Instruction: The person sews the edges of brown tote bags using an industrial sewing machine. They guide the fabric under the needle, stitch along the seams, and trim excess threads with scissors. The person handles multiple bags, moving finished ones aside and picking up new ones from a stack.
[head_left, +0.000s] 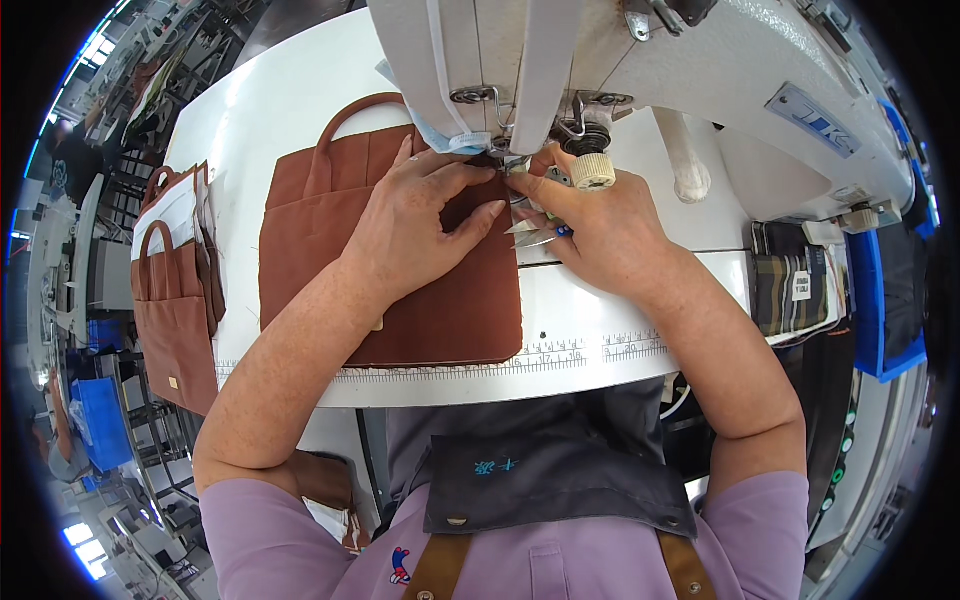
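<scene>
The pale head of a sewing machine (690,60) looms closest, its lower end coming down by the right edge of a brown bag (460,310). The bag lies flat on the white worktop (620,310), its handle (322,160) pointing away from the person; laid this way, the body seems well supported while its long side edge meets the presser foot (514,162). The left grip (425,205) is released, fingers spread over the bag and the thumb set apart, closing on nothing; it presumably weighs the material down and steadies it without bunching it. The right grip (605,220) is curled around thread snips (535,236), whose blades poke out leftward beside the bag's edge. Having them in the palm probably saves reaching for them, with the forefinger and thumb close to the foot. Whether those fingertips also pinch the edge I cannot tell, since the machine and a cream knob (593,172) hide part of them.

A measuring scale (560,353) runs along the worktop's front, perhaps for checking lengths in place. More brown bags (175,320) lie by the left edge, out of the way yet likely within reach. Folded plaid fabric (785,275) sits at the right, near a blue bin (868,310).
</scene>
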